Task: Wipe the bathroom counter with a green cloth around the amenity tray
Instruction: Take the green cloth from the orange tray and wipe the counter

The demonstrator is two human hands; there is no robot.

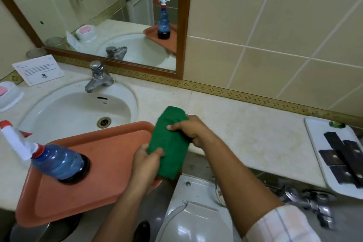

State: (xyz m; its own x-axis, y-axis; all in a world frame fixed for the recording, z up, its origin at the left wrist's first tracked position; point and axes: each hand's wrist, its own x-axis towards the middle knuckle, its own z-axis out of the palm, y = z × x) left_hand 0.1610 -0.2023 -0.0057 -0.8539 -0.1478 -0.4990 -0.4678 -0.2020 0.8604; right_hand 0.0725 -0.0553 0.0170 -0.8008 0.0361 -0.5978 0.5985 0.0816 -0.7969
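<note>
Two hands grip the green cloth [170, 141] above the counter edge: right hand [189, 129] fingers curled over its upper part, left hand [146, 161] pinching its lower end. Preparation step, judged: the cloth is being folded; next, press it flat on the counter [245, 124] beyond the fingertips, toward the amenity tray [314, 143] at far right

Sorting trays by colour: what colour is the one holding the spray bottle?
Orange tray, head view.
</note>
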